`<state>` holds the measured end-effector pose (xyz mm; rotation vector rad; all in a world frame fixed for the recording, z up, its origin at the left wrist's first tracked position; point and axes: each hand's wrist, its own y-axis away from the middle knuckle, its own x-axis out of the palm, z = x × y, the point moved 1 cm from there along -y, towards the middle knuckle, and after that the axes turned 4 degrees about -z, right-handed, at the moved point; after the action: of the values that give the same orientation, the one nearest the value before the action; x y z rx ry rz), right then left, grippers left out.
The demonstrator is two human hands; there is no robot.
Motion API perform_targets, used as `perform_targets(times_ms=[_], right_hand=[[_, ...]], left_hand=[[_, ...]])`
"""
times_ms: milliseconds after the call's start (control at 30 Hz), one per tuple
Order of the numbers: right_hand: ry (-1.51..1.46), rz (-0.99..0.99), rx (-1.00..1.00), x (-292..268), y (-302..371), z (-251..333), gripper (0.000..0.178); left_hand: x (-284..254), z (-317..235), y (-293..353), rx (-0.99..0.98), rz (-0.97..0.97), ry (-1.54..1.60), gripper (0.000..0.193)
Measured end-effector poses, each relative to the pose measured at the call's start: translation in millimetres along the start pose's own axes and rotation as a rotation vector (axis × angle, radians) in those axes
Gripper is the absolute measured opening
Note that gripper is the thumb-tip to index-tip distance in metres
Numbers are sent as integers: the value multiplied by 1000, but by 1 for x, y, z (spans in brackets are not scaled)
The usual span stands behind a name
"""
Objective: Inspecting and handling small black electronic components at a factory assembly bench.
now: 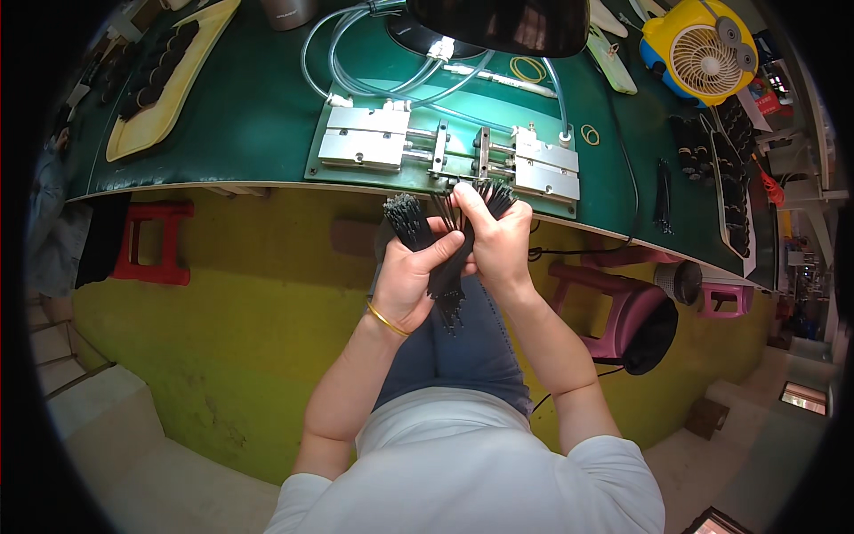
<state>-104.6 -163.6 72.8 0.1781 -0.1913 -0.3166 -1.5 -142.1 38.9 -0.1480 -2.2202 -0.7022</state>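
My left hand (411,278) is closed around a bundle of thin black strands (406,218), whose tips fan out above the fingers. The fingers of my right hand (503,245) grip a second bundle of black strands (495,192), its upper ends showing beside the thumb. A few strands stand between the two hands, near the right thumb. Lower ends of strands (447,303) hang below, between my palms. Both hands are just in front of the table edge, by a fixture with a left metal cylinder block (360,151) and a right metal cylinder block (547,173).
Clear tubing (334,53) loops behind the fixture under a black lamp (498,25). On the green table (258,107) are a yellow tray (173,102) of black bundles at left and a yellow fan (707,58) at right. Red (147,245) and pink stools (614,311) stand beneath.
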Motion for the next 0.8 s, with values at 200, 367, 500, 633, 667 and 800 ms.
perform_targets(times_ms=[200,367,500,633,667,800], right_hand=[[50,46,-33,-4,-1,-3,21],[98,101,-29,-6,2,-3,20],[56,112,-27,-6,3,-7,18],[44,122,-18,-7,3,-6,17],[47,122,-13,-7,3,-6,16],[4,86,-77,-3,5,-4,18]], left_hand=[[3,-2,3,-3,-9,19,12],[4,-3,4,13,-10,21,11],[2,-3,5,19,-4,18,10],[5,-3,7,15,-13,25,9],[5,-4,7,15,-14,25,9],[5,-3,8,-9,-9,37,9]])
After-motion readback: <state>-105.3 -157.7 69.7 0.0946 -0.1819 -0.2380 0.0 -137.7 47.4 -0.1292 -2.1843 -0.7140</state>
